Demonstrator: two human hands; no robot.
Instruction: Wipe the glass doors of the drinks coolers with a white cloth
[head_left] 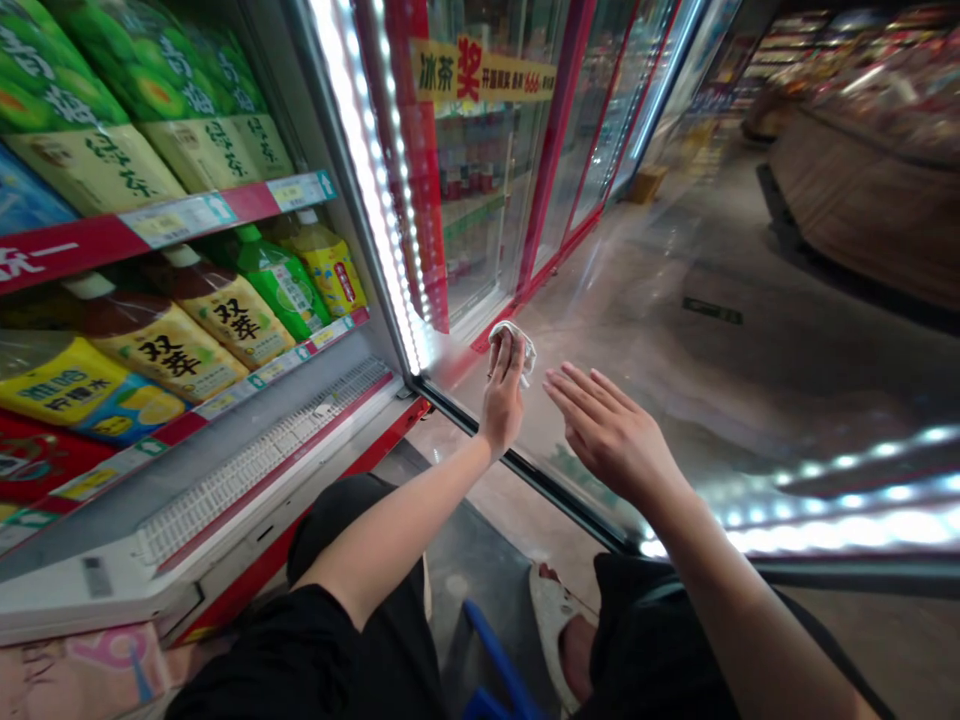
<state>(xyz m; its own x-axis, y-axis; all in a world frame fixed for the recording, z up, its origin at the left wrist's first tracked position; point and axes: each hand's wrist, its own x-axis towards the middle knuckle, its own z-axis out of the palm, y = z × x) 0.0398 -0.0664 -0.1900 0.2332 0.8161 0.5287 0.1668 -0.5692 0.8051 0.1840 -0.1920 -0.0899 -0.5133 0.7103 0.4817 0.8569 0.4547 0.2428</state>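
Note:
A glass cooler door with a dark frame and bright LED strips stands open in front of me. My left hand holds a crumpled white cloth against the inner side of the glass, low down, with its fingers pressed over it. Just to the right, my right hand is stretched flat with its fingers extended and nothing in it. It is at the glass or close to it; whether it touches, I cannot tell.
On the left, cooler shelves hold several drink bottles above a white vent grille. Further cooler doors with red frames line up beyond. A blue bar-like object lies by my sandalled foot. A large display stand is at right.

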